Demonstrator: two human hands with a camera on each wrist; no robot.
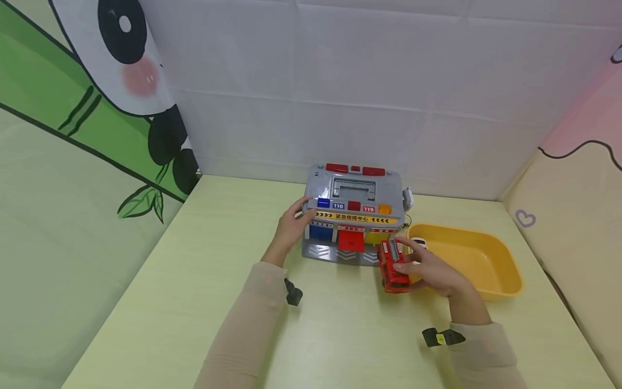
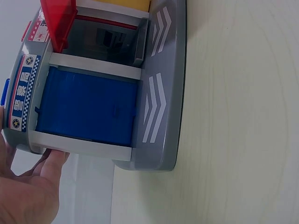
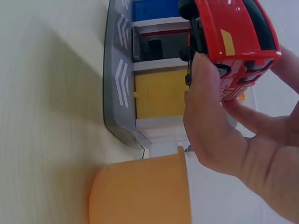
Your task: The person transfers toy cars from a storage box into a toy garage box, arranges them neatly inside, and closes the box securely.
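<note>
A grey toy emergency station (image 1: 352, 192) stands against the back wall, its front facing me. Its middle red door (image 2: 60, 23) is swung up over a dark bay, while the blue door (image 2: 88, 107) and yellow door (image 3: 161, 94) are down. At the station's left upper corner, my left hand (image 1: 290, 229) holds the roof edge and side. My right hand (image 1: 430, 268) grips a red toy fire truck (image 1: 392, 270) by its sides, thumb on one side and fingers on the other. The truck is held in the air before the station's right front corner.
A yellow tray (image 1: 486, 256) is right of the station, partly behind my right hand, with a white toy car (image 1: 419, 242) at its left end. A small grey part (image 1: 407, 198) sticks out from the station's right side. Printed cloth walls enclose the pale table (image 1: 160, 302).
</note>
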